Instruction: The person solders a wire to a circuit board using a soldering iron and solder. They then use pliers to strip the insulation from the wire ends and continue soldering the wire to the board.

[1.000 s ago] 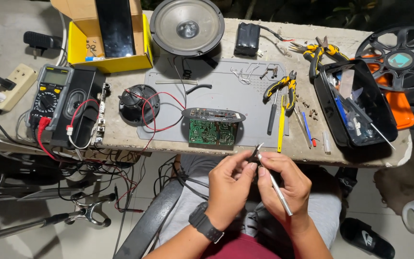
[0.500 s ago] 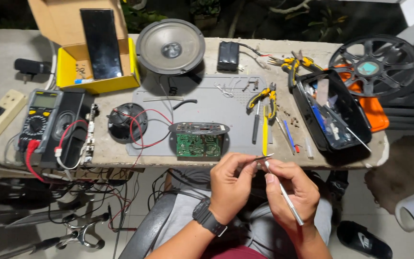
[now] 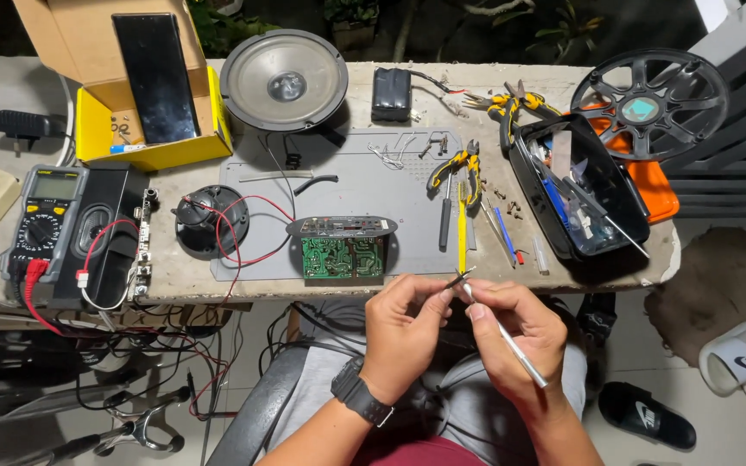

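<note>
Hands together just below the bench (image 3: 563,276) edge, over the lap. Left hand (image 3: 403,332), black wristwatch (image 3: 362,391) on the wrist, pinches a small dark part (image 3: 458,279) at its fingertips; too small to identify. Right hand (image 3: 518,332) clamped on a thin metal tool (image 3: 511,341), tip touching the part, shaft running down past the palm. Green circuit board (image 3: 343,256) lies on the grey mat (image 3: 347,173) just above the hands. Yellow-handled pliers (image 3: 464,164) and screwdrivers to the right; black tool tray (image 3: 589,185) further right. Multimeter (image 3: 45,220) at far left.
</note>
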